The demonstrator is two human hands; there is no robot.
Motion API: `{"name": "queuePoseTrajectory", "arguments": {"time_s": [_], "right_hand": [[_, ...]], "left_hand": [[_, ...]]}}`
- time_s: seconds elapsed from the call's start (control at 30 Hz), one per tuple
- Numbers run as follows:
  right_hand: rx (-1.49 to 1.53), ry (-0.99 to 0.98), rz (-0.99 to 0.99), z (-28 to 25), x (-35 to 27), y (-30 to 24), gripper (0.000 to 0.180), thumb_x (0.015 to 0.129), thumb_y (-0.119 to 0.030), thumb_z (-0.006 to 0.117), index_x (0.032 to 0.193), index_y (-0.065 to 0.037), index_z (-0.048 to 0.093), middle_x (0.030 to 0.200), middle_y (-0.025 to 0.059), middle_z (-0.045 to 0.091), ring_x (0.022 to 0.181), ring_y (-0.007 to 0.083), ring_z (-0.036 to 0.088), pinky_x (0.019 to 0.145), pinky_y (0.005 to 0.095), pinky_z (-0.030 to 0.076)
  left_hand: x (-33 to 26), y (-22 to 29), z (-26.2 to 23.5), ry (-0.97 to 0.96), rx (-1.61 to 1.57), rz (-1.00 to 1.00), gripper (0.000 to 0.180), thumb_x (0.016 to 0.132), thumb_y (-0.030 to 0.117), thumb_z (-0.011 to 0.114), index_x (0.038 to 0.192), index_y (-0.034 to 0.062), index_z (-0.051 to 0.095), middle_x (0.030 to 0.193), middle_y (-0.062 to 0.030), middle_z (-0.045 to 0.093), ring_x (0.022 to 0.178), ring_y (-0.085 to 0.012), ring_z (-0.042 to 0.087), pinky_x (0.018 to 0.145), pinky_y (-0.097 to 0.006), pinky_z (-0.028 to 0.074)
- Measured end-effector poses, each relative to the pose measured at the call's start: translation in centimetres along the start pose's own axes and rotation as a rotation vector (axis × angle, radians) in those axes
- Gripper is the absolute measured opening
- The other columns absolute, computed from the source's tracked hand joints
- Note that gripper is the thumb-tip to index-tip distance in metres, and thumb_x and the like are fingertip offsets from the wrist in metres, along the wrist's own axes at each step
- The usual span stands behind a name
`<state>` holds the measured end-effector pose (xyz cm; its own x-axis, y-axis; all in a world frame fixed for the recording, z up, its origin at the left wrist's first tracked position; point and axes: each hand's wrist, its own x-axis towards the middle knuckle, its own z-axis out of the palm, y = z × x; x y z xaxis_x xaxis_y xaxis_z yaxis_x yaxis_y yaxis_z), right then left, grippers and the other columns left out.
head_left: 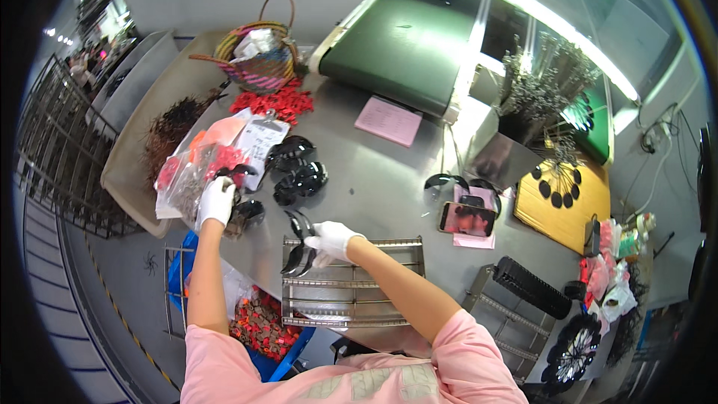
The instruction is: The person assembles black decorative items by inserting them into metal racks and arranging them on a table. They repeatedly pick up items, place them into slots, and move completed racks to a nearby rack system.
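My left hand [215, 203], in a white glove, is closed at the fingertips on a glossy black curved piece [238, 170], above plastic bags and papers on the left of the table. My right hand [333, 242], gloved too, grips glossy black curved pieces [298, 242] over the left end of a metal slotted rack [351, 283]. Part of its grip is hidden behind the glove. Beyond both hands lies a pile of similar black pieces [301, 182]. Another dark piece [247, 213] rests beside my left wrist.
A woven basket [258, 67] stands behind red parts [278, 102]. A green conveyor belt [404, 37] runs at the back. Pink paper [389, 121], a phone [467, 219] and a second rack [516, 314] are to the right. A blue bin [301, 340] of small red and brown bits sits below.
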<state>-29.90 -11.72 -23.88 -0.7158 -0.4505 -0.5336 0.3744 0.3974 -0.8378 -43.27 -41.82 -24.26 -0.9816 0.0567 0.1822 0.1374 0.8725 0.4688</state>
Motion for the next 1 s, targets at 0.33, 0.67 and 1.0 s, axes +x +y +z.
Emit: {"name": "queuePoseTrajectory", "arguments": {"time_s": [0.33, 0.67, 1.0], "right_hand": [[-0.666, 0.409, 0.032, -0.1, -4.3, -2.9, 0.063, 0.098, -0.053, 0.059, 0.133, -0.001, 0.062, 0.096, 0.0180, 0.075, 0.072, 0.0308, 0.072, 0.073, 0.0418, 0.059], [0.971, -0.078, -0.534, 2.8, -11.6, -4.4, 0.050, 0.105, -0.037, 0.053, 0.146, -0.007, 0.051, 0.089, 0.0058, 0.070, 0.066, 0.0053, 0.054, 0.058, 0.0197, 0.040], [0.105, 0.874, -0.811, 2.9, -12.4, -3.2, 0.021, 0.094, -0.004, 0.064, 0.114, -0.006, 0.064, 0.093, 0.0094, 0.065, 0.078, 0.0229, 0.064, 0.072, 0.0360, 0.053]], "left_hand": [[-3.5, 5.6, -6.1, 0.324, -0.258, 0.068, 0.015, 0.098, 0.011, 0.062, 0.107, 0.0022, 0.069, 0.103, -0.0110, 0.072, 0.095, -0.0245, 0.069, 0.087, -0.035, 0.052], [-17.6, 15.9, -3.3, 0.242, -0.761, 0.065, 0.021, 0.088, 0.012, 0.078, 0.100, -0.0028, 0.072, 0.096, -0.0102, 0.075, 0.084, -0.0154, 0.068, 0.077, -0.032, 0.055], [-17.0, 17.8, -5.1, 0.108, -1.197, -0.273, 0.021, 0.107, 0.026, 0.053, 0.099, 0.0077, 0.059, 0.066, 0.0058, 0.049, 0.051, -0.0016, 0.038, 0.047, -0.020, 0.027]]}}
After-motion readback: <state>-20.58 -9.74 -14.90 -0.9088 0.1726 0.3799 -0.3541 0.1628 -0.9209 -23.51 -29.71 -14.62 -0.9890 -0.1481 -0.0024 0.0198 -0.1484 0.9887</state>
